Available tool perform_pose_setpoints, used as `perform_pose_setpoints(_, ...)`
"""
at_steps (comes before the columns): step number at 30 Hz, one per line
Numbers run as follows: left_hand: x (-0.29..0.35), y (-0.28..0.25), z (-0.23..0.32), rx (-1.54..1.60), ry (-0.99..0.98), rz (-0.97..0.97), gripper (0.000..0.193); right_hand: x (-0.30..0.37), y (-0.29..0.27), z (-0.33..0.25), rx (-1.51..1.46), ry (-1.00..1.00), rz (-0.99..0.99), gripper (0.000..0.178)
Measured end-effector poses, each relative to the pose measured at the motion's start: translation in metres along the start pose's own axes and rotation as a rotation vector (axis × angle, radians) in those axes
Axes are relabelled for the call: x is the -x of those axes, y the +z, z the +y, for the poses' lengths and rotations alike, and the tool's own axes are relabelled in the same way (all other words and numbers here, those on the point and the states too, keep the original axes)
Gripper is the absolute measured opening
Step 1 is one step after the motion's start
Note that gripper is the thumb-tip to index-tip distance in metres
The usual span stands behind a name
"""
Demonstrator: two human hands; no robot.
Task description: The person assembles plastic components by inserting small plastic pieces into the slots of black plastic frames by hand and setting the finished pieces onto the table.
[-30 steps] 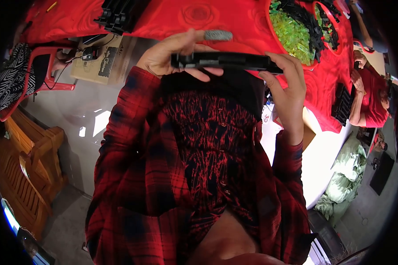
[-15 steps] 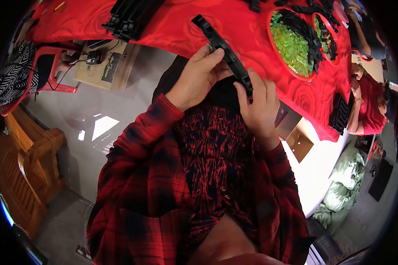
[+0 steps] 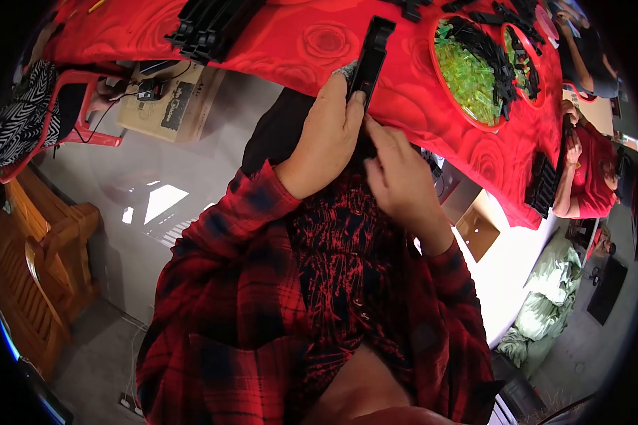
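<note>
A long black plastic bar (image 3: 370,62) is being pinched by the left hand (image 3: 326,138), likely for steadiness, beside the loosely spread right hand (image 3: 403,176).

Tablecloth (image 3: 407,88) well lit, saturated red. White area (image 3: 512,265) below surface's near right corner blown out. Glare patches on floor (image 3: 113,195) below near left edge. Dark clothing (image 3: 241,297) loses shadow detail. Right hand (image 3: 403,173) slightly blurred. Fisheye bends edges, corners black.
</note>
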State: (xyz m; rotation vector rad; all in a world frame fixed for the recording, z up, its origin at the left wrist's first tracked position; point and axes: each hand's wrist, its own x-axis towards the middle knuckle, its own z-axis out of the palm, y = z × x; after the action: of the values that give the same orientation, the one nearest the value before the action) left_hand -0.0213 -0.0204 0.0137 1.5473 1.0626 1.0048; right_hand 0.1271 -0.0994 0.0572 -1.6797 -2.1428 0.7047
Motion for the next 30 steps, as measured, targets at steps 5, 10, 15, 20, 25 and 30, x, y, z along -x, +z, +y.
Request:
perform_pose_setpoints(5,0.005,-0.002,0.018,0.272,-0.158,-0.127,0.015,-0.013,-0.021,0.006,-0.449,0.140,0.414,0.035)
perform_pose_setpoints(10,0.007,0.001,0.019,0.234,-0.178,-0.172,0.015,-0.042,-0.026,0.016,-0.463,0.041,0.617,0.042)
perform_pose_setpoints(15,0.010,0.006,0.010,0.113,-0.134,-0.203,0.016,-0.069,-0.025,0.014,-0.975,0.045,0.634,0.050)
perform_pose_setpoints(20,0.011,0.006,0.014,0.150,-0.161,-0.197,0.017,-0.075,-0.026,0.017,-0.911,0.007,0.577,0.046)
perform_pose_setpoints(25,0.012,0.010,0.015,0.374,-0.280,-0.186,0.020,-0.077,-0.021,0.011,-0.846,-0.033,0.626,0.043)
perform_pose_setpoints(30,0.010,0.016,0.012,0.519,-0.244,-0.123,0.021,-0.080,-0.014,0.012,-0.873,-0.079,0.704,0.042)
